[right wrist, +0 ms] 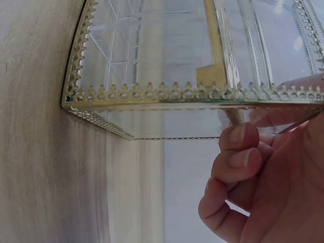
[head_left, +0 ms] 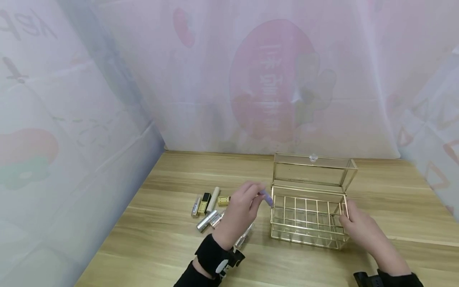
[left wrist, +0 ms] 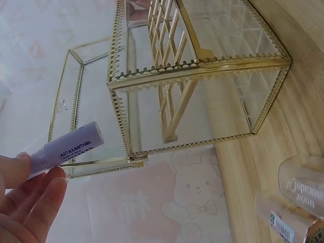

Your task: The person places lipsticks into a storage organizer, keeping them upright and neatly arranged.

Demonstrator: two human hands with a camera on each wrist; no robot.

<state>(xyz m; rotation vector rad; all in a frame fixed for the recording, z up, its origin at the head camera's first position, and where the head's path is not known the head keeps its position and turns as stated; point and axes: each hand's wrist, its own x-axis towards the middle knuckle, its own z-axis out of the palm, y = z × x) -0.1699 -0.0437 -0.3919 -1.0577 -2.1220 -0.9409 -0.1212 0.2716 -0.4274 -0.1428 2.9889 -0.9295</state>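
Between its thumb and fingers my left hand (head_left: 241,213) pinches a lilac lip balm tube (left wrist: 76,144) printed ASTAXANTHIN. The tube is tilted at the left rim of a gold-framed glass box (head_left: 305,229). Inside the box runs a gold grid (head_left: 305,209) of small compartments. The box's glass lid (head_left: 308,163) stands raised at the back, with a clear knob (head_left: 313,158). My right hand (head_left: 365,231) grips the right side of the box, its thumb over the top edge. In the right wrist view, curled fingers (right wrist: 238,157) lie against the glass side.
Left of the box lie several lipsticks, among them a black and gold lipstick (head_left: 204,203), a white tube (head_left: 213,199), a silver tube (head_left: 206,221) and a gold one (head_left: 224,201). A printed curtain (head_left: 208,99) hangs behind the wooden table (head_left: 150,239).
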